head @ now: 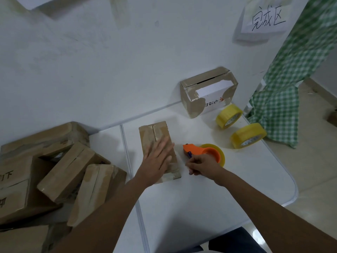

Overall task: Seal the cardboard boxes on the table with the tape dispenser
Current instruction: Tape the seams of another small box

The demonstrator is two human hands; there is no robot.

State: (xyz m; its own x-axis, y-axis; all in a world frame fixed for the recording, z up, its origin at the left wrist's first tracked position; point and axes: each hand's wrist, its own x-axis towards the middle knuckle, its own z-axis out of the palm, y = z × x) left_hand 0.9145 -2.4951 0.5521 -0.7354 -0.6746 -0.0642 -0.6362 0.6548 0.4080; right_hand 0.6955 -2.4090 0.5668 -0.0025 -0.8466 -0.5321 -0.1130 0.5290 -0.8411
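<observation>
The left hand (pixel 158 159) lies flat, fingers straight, on the small box (pixel 158 143) in the middle of the table (pixel 237 179). Just beside it, the right hand (pixel 202 165) grips the orange tape dispenser (pixel 204 152).

White table (pixel 209 194) bears cardboard boxes (pixel 158 143), tape dispenser (pixel 209 152), two yellow tape rolls (pixel 248 135).
</observation>
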